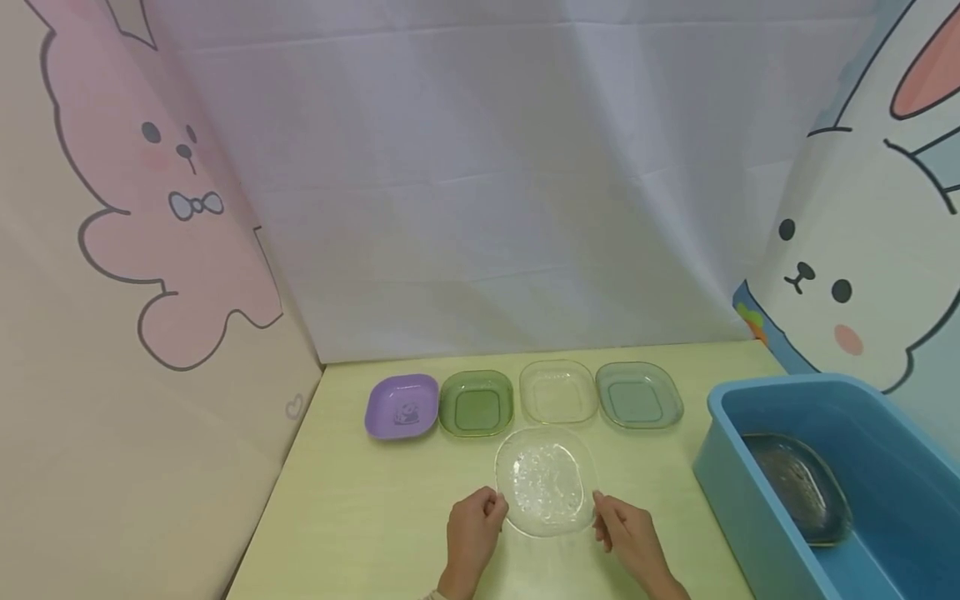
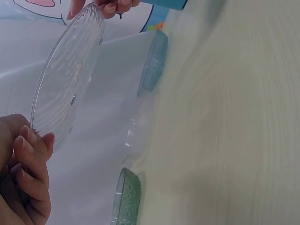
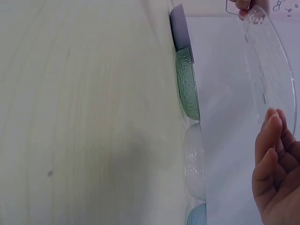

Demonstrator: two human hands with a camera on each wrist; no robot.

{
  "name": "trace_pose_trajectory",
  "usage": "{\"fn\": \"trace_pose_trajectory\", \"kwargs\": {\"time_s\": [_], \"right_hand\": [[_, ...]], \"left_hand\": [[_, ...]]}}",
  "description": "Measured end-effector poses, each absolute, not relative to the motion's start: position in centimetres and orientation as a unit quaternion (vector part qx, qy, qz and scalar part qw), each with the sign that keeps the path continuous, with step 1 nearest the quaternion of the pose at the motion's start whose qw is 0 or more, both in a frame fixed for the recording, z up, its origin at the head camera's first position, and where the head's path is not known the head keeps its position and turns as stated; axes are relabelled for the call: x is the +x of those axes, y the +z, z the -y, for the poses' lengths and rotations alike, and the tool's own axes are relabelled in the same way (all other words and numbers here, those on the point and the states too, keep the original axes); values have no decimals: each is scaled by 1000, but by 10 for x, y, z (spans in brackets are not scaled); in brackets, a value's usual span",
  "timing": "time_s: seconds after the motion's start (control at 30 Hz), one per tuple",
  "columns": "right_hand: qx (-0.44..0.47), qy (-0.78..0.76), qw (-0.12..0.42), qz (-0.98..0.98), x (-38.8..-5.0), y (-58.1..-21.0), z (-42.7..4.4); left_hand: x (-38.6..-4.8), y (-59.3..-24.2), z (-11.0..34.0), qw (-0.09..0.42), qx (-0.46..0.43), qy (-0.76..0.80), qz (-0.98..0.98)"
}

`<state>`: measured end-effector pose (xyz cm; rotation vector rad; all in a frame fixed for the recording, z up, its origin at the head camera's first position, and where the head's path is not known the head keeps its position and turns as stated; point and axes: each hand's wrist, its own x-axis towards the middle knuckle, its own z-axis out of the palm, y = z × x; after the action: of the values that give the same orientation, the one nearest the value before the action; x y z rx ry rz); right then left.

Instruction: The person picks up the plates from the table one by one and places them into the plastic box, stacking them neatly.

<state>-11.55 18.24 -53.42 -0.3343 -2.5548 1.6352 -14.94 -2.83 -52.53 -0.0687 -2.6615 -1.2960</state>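
Four dishes (image 1: 476, 402) beyond plate (image 1: 547, 483), bin (image 1: 750, 508), perhaps bowl (image 1: 798, 487) inside

Six dishes (image 1: 547, 482) — one blue tub (image 1: 750, 492)

Straight ahead, a white cloth (image 1: 480, 183) fills the back, creased crosswise, purple tinging its upper left; over on the left, a cream wall (image 1: 150, 467) shows a pink rabbit (image 1: 172, 250) in a bow tie; across on the right, a white rabbit (image 1: 885, 275) on blue; below, a pale yellow table (image 1: 360, 517) catching soft shadows
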Motion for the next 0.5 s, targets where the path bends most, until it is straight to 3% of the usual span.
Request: {"fn": "trace_pose_trajectory", "kwargs": {"time_s": [0.33,0.5], "right_hand": [[-81,481,104,867,-120,-528,-180],[-100,444,89,886,-133,-513,-185]], "left_hand": [[-148,-530,28,118,-50,-447,885],[-152,-527,36,94,-42,-465,879]]}}
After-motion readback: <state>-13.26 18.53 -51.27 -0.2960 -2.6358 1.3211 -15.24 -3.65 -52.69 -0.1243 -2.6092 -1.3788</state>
